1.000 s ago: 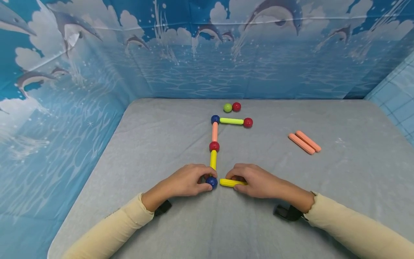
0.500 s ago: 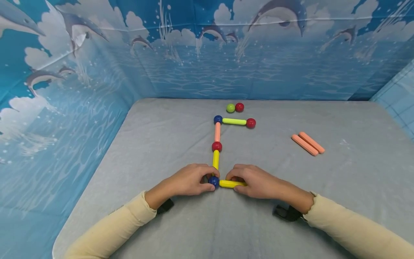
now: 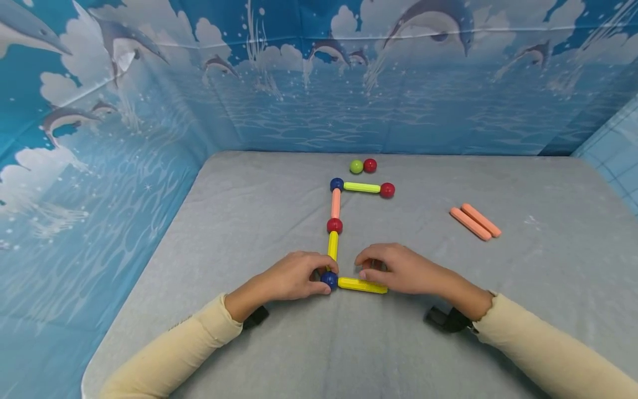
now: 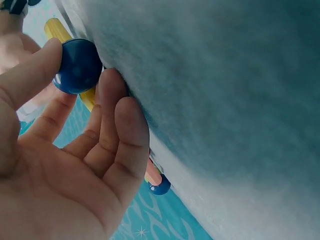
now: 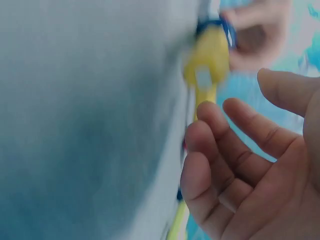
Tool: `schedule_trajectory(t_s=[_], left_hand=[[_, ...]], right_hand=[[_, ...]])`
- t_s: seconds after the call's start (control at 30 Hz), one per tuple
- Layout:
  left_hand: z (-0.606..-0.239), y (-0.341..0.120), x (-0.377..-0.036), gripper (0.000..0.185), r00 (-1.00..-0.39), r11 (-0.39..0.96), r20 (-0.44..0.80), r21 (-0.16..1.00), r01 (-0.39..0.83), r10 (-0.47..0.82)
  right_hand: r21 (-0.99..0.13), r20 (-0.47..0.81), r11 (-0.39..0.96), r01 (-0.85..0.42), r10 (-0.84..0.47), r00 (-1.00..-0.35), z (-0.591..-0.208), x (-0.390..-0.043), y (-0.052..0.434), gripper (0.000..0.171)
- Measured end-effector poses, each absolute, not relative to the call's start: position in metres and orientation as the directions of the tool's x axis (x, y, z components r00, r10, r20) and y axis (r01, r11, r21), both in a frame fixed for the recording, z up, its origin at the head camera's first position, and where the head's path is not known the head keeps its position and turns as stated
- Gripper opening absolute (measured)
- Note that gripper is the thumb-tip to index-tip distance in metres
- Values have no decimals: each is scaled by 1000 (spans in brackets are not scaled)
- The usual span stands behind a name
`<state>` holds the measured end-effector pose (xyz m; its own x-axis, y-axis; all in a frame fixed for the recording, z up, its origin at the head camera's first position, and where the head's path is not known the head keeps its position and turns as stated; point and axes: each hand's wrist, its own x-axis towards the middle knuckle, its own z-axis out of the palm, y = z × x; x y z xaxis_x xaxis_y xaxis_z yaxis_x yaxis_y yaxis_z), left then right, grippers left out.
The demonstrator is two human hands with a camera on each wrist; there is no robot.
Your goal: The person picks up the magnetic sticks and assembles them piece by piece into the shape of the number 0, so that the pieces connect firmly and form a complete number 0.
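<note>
Two cream sleeves (image 3: 553,338) reach in over the grey-covered table (image 3: 309,349). Nearest, a person's left hand (image 3: 291,277) pinches a blue ball (image 3: 329,280) between thumb and forefinger. A yellow rod (image 3: 362,285) lies with one end against that ball and the other toward the table's right edge. Just above its free end hovers the right hand (image 3: 406,269), thumb and fingers loosely bent, a clear gap between them, holding nothing.

A second yellow rod (image 3: 333,246) runs from the pinched ball toward the far edge, up to a red ball (image 3: 334,225). Well to the right, two loose orange rods (image 3: 471,224) lie side by side. From the red ball an upright-running orange rod (image 3: 336,204) continues to another blue ball (image 3: 336,184), where a lime rod (image 3: 362,188) turns rightward to a second red ball (image 3: 387,190). Close to the far edge, a green ball (image 3: 356,167) touches a third red ball (image 3: 370,165). Behind hangs a dolphin-printed backdrop (image 3: 329,111).
</note>
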<state>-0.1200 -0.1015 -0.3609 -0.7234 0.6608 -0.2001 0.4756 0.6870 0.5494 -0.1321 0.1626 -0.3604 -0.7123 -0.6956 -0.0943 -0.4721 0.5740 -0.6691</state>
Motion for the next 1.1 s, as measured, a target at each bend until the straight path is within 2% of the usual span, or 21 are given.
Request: schedule_trajectory(t_s=[0.33, 0.57, 0.73, 0.9, 1.1], left_hand=[[-360, -102, -120, 28, -735, 712, -221, 529, 462, 641], [-358, -102, -121, 27, -730, 695, -204, 546, 468, 652], [-358, -101, -119, 26, -730, 695, -215, 559, 453, 649], [-361, -100, -117, 25, -735, 699, -225, 570, 433, 639], [-362, -96, -119, 26, -745, 702, -227, 580, 413, 627]], right_hand=[[-623, -11, 687, -373, -485, -874, -343, -199, 205, 26], [-607, -1, 749, -266, -335, -942, -347, -243, 209, 29], [-580, 2, 786, -211, -258, -966, -354, -269, 201, 37], [-567, 32, 793, -224, -251, -968, -363, -294, 192, 42], [-558, 3, 808, -191, -227, -974, -371, -317, 187, 45]])
